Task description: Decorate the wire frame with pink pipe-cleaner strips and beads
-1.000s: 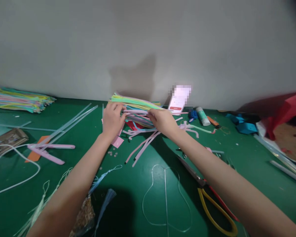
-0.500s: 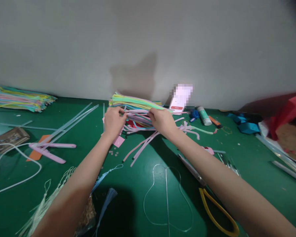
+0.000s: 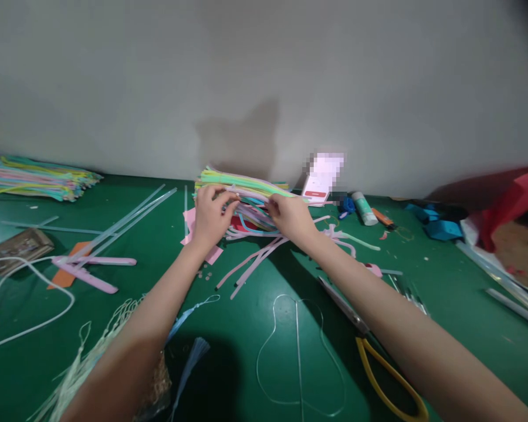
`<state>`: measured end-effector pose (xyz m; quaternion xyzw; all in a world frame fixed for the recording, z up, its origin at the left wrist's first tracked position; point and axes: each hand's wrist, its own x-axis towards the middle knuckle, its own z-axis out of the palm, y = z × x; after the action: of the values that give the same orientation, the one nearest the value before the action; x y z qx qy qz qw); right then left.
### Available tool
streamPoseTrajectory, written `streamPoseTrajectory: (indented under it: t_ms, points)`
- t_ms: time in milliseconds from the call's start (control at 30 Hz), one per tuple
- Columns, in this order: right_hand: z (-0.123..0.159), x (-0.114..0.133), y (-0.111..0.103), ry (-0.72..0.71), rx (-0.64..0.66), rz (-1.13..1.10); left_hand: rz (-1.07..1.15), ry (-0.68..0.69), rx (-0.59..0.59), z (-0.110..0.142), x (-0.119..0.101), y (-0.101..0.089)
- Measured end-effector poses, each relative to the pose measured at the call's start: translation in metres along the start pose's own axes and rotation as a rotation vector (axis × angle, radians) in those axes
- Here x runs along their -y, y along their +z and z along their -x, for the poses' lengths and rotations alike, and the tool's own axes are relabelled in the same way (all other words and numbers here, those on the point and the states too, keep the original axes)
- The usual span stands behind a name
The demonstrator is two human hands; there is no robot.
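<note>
A bundle of pastel pipe cleaners (image 3: 242, 179) lies against the wall, green and yellow ones on top, with lilac and blue ones lower down. My left hand (image 3: 213, 215) is over its left part, thumb and fingertips pinched together on a pipe cleaner. Further right, my right hand (image 3: 293, 217) has its fingers closed on a lilac strand among the others; the exact grip is partly hidden. Several loose pink pipe cleaners (image 3: 259, 261) splay toward me below the hands. Pink card (image 3: 213, 254) shows beneath my left wrist.
A phone (image 3: 321, 176) leans on the wall. Yellow-handled scissors (image 3: 389, 375) lie under my right forearm, a bent wire outline (image 3: 298, 351) between my arms. A pink glue gun (image 3: 90, 275), glue sticks (image 3: 127, 225) and another pipe cleaner bundle (image 3: 39, 177) are left; tassels (image 3: 189, 369) lie nearer.
My left hand has shifted slightly right and its fingers are more arched. My right hand has stayed nearly in place. A green pipe cleaner end at the right has dropped a little nearer to me.
</note>
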<state>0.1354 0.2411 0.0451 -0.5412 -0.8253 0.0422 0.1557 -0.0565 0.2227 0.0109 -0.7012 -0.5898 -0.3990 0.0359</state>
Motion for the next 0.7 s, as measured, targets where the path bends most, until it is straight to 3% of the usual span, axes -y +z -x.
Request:
streamPoseTrajectory:
  t_ms: [100, 300, 500, 700]
  points:
    - [0.000, -0.005, -0.002, -0.026, 0.001, -0.043, -0.040, -0.006, -0.006, 0.006, 0.006, 0.005]
    - [0.003, -0.015, -0.007, -0.064, 0.034, -0.060, -0.065, 0.012, 0.091, 0.011, 0.021, 0.000]
    - [0.004, 0.004, 0.000, -0.092, 0.052, -0.020, 0.078, -0.009, 0.116, -0.002, 0.013, 0.001]
    - [-0.014, 0.016, 0.000, -0.216, -0.047, -0.092, 0.277, -0.025, 0.073, -0.007, 0.005, 0.000]
